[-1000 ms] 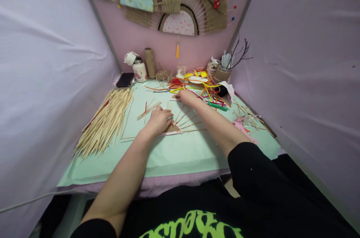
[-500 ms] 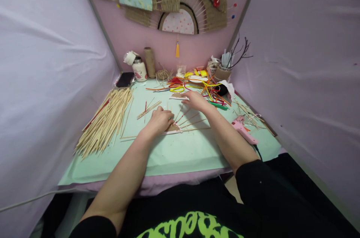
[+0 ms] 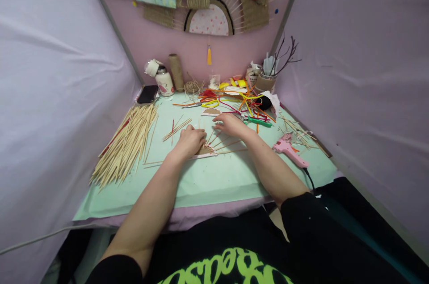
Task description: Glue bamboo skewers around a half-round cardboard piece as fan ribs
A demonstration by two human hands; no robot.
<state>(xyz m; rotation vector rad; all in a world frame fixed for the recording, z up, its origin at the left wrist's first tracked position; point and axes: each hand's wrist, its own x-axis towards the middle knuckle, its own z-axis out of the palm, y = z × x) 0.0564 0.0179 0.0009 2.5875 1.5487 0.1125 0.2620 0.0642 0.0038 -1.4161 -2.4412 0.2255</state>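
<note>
My left hand (image 3: 190, 142) rests on the left part of a small cardboard half-circle (image 3: 205, 150). Its fingers are bent together, and what lies under the fingertips is hidden. Thin bamboo sticks (image 3: 226, 144) fan out from the cardboard's curved edge towards the right and back. Above the far ends of the upper sticks hovers my right hand (image 3: 229, 125), its fingers stretched out and a little apart. Just behind that hand lies a second cardboard half-circle (image 3: 212, 112) with a pale edge.
A large pile of bamboo sticks (image 3: 125, 145) covers the table's left side. Scissors (image 3: 210, 103), coloured pipe cleaners (image 3: 248, 104) and green-handled pliers (image 3: 259, 121) lie behind. On the right is a pink glue gun (image 3: 288, 150) with a cord. A bottle (image 3: 164, 82) and phone (image 3: 147, 94) stand back left.
My right hand has come slightly nearer and lower, uncovering the second cardboard half-circle and the pliers. My left hand stays on the first half-circle. The whole view has shifted a little.
</note>
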